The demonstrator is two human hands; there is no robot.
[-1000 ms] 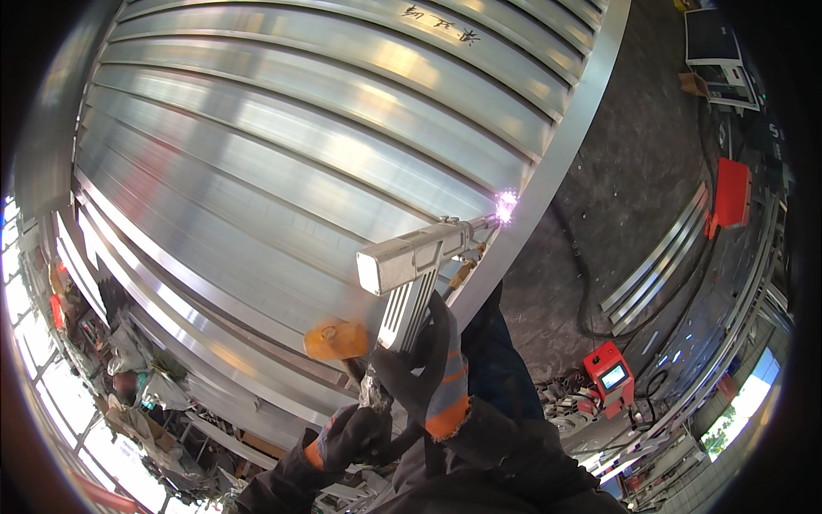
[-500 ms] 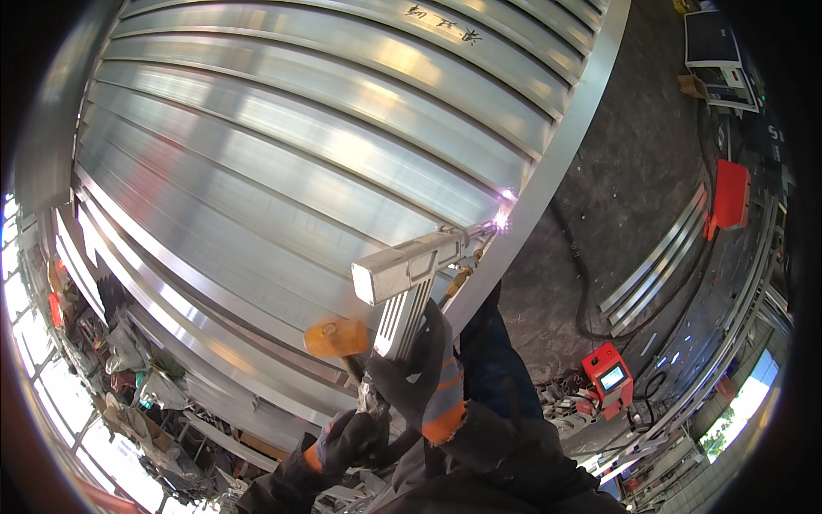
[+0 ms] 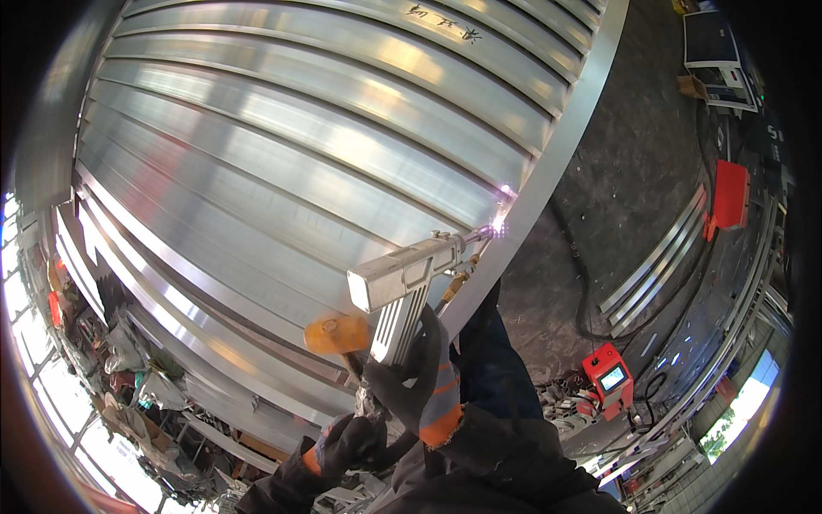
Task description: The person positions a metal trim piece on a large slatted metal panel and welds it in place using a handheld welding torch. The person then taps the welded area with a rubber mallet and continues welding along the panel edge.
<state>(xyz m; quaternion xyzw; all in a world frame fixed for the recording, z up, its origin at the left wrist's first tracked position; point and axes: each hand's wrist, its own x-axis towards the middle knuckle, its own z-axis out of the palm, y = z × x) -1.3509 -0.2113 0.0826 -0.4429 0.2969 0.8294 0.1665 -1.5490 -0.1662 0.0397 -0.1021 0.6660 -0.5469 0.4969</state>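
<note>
My right hand [image 3: 415, 377], in a dark glove with an orange cuff, is wrapped round the ribbed handle of a silver handheld welding gun [image 3: 411, 267]. The gun's tip meets the seam between a ribbed metal panel [image 3: 282, 163] and its flat edge rail [image 3: 535, 197], where a bright violet-white spark glows. Below the handle, my left hand [image 3: 347, 441], gloved too, is closed around the gun's cable near a foil-wrapped part [image 3: 368, 401]. A mallet [image 3: 336, 335] with an orange-yellow head lies just left of the gun's handle.
To the right, a red wire-feeder box with a screen [image 3: 610, 377] stands on the dark floor. Black cables [image 3: 578, 283] run past several metal strips [image 3: 655, 265] and a red box [image 3: 730, 195]. Scrap and bags [image 3: 141, 394] are heaped at the lower left.
The welding gun and my right hand have shifted slightly down and left, and the spark has moved a little along the seam toward me. My left hand has hardly moved.
</note>
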